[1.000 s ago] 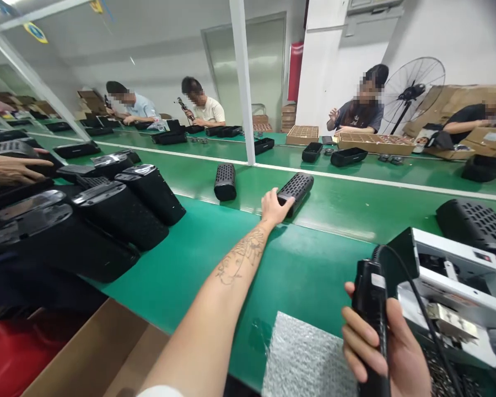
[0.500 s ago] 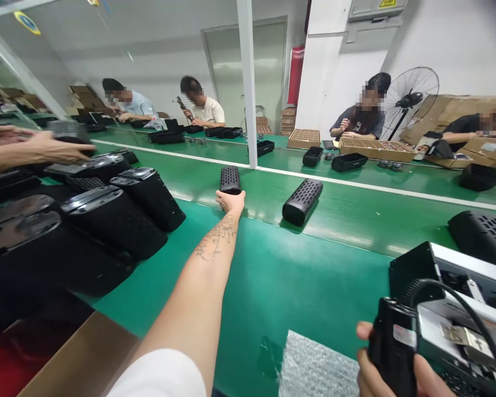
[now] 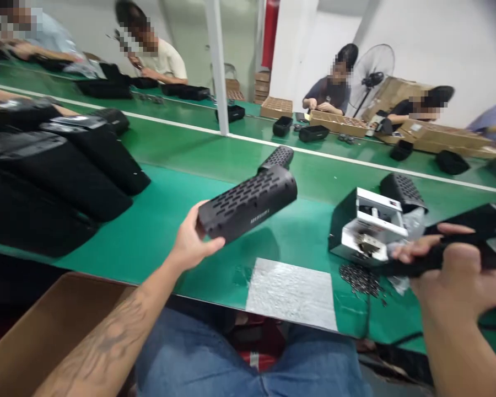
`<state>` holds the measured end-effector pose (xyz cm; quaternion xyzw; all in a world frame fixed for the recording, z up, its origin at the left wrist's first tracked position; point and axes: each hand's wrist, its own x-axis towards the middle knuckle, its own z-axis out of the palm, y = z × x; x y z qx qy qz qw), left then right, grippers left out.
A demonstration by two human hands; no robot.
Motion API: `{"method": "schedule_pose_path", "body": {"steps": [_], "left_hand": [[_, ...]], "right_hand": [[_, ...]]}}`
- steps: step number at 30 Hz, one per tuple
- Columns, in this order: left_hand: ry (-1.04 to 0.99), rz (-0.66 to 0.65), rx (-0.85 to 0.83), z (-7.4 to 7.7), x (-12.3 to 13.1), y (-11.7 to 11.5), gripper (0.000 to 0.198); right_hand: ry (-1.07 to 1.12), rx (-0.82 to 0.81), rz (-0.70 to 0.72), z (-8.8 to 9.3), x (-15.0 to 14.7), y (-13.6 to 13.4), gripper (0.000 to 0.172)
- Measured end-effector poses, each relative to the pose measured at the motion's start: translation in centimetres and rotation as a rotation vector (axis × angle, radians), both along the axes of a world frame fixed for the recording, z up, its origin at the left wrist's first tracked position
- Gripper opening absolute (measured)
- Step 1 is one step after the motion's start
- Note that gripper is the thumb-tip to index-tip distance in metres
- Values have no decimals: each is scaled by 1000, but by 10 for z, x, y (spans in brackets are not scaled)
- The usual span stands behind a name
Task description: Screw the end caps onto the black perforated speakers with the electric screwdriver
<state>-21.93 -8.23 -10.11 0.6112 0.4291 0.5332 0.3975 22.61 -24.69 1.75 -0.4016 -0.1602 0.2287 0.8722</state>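
My left hand [image 3: 192, 242] grips one end of a black perforated speaker shell [image 3: 248, 203] and holds it tilted above the green belt [image 3: 157, 220]. My right hand [image 3: 452, 270] is closed round a black electric screwdriver [image 3: 458, 242] at the right, its tip toward a white and black screw feeder box [image 3: 366, 223]. A second perforated shell [image 3: 278, 157] lies on the belt just behind the held one. A grey foam pad [image 3: 291, 292] lies on the belt's near edge below the shell.
Black speaker bodies [image 3: 66, 160] are stacked at the left. Loose screws [image 3: 361, 278] lie by the feeder box, another shell [image 3: 403, 190] behind it. A cardboard box [image 3: 33, 331] stands at lower left. Several people work at the far belt, with trays, boxes and a standing fan [image 3: 372, 71].
My left hand took a perforated shell off the belt and pulled it close and up. My right hand lifted the screwdriver higher. The camera tilted down, showing my lap.
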Motion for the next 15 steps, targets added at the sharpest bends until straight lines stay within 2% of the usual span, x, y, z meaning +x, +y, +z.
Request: {"method": "schedule_pose_path", "body": {"steps": [1, 2, 5, 7, 10, 13, 15], "left_hand": [[40, -67, -23, -4, -1, -24, 112], [78, -130, -56, -7, 0, -46, 113], [176, -290, -144, -11, 11, -99, 110], [193, -382, -174, -11, 23, -120, 109], [205, -469, -193, -8, 38, -132, 109], [255, -522, -209, -7, 43, -129, 109], [282, -569, -243, -8, 42, -125, 110]], "right_hand": [[-312, 45, -43, 7, 6, 10, 26], [-401, 73, -69, 11, 12, 19, 23], [-516, 66, -50, 11, 26, 38, 36], [-567, 43, -5, 4, 31, 43, 42], [-628, 7, 64, -10, 32, 46, 49], [-653, 25, 51, -19, 32, 47, 54], [-658, 40, 33, -19, 32, 45, 53]]}}
